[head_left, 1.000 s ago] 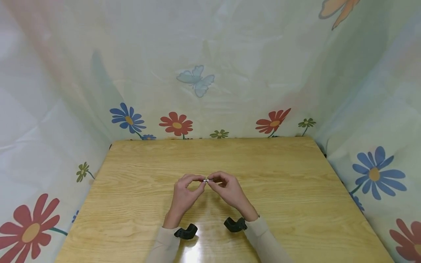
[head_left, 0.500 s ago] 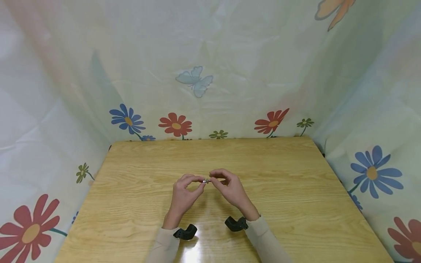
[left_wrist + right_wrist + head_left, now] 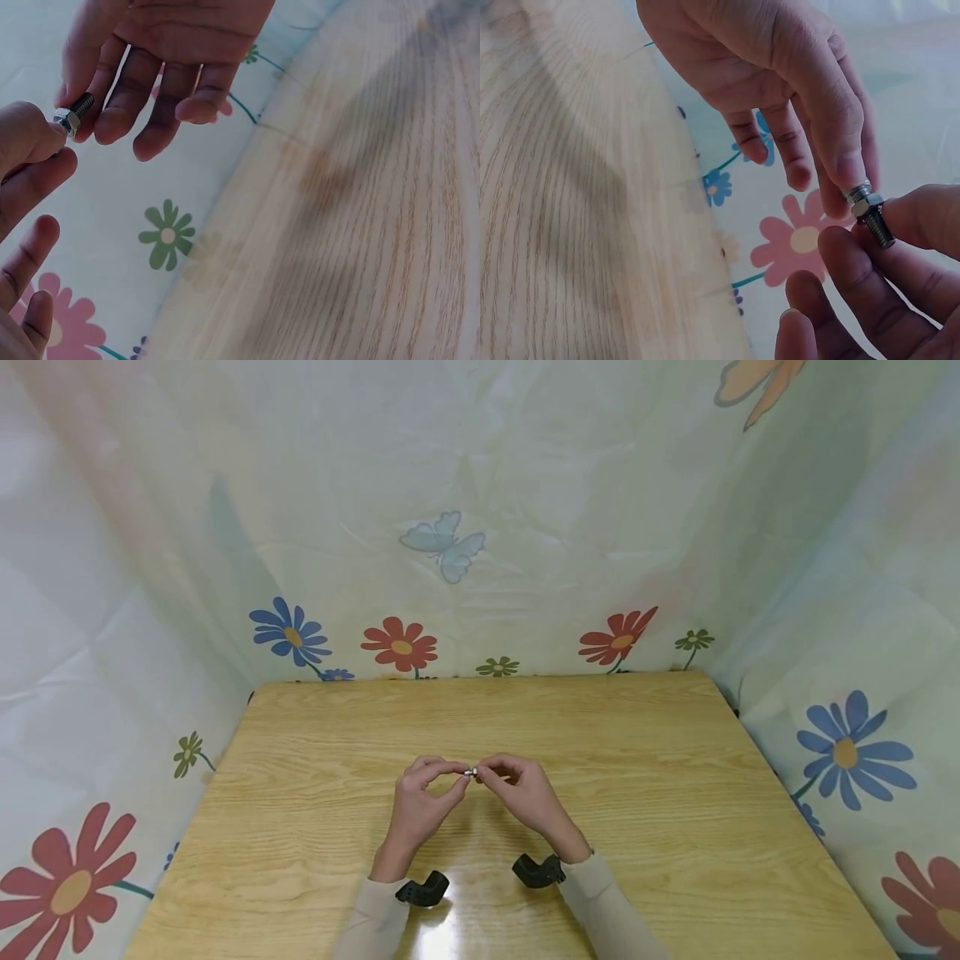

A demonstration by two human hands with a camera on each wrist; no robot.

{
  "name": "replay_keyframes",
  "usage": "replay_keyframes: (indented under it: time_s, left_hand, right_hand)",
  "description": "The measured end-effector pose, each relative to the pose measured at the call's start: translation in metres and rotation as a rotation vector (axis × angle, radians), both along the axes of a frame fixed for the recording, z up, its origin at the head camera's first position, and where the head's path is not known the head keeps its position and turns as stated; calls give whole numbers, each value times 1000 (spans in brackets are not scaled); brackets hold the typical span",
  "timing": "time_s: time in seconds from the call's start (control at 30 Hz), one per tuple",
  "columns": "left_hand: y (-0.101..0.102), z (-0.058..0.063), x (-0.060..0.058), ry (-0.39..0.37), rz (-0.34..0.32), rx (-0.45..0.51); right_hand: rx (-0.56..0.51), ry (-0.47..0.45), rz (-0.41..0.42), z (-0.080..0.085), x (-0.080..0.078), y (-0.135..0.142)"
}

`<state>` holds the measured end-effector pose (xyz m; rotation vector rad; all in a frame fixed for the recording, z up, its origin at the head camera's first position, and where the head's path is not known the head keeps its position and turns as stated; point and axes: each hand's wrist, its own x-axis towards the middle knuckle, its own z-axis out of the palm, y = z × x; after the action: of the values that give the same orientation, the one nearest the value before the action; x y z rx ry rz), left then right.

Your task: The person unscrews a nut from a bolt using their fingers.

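A small metal bolt (image 3: 886, 238) with a hex nut (image 3: 867, 204) on its thread is held above the table between both hands. My left hand (image 3: 423, 810) pinches one end between thumb and forefinger; in the left wrist view this hand (image 3: 26, 142) hides that end. Thumb and forefinger of my right hand (image 3: 528, 797) pinch the bolt close to the nut. Seen from the right wrist, the dark threaded end sticks out beside the right fingertips. The other fingers of the right hand (image 3: 169, 71) are spread loosely, off the bolt.
Under the hands lies a light wood table (image 3: 322, 727). A flowered curtain (image 3: 540, 485) encloses it at the back and both sides. Each wrist carries a black camera mount (image 3: 423, 889), close above the table.
Half a second ago my right finger and thumb stood apart near the bolt; now they have closed on it again close to the nut. My left hand has hardly moved.
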<state>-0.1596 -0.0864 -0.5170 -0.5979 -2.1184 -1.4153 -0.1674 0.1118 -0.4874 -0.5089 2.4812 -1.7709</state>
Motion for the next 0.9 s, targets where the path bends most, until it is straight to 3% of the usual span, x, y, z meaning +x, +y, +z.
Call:
replay_keyframes:
  time_s: [0.43, 0.73, 0.9]
  left_hand:
    - [0, -1, 0, -11, 1, -4]
    - [0, -1, 0, -7, 14, -4]
    - [0, 0, 1, -25, 34, 2]
  right_hand:
    - [-27, 3, 8, 3, 0, 0]
    - [-67, 104, 38, 2, 0, 0]
    - [-63, 98, 18, 2, 1, 1]
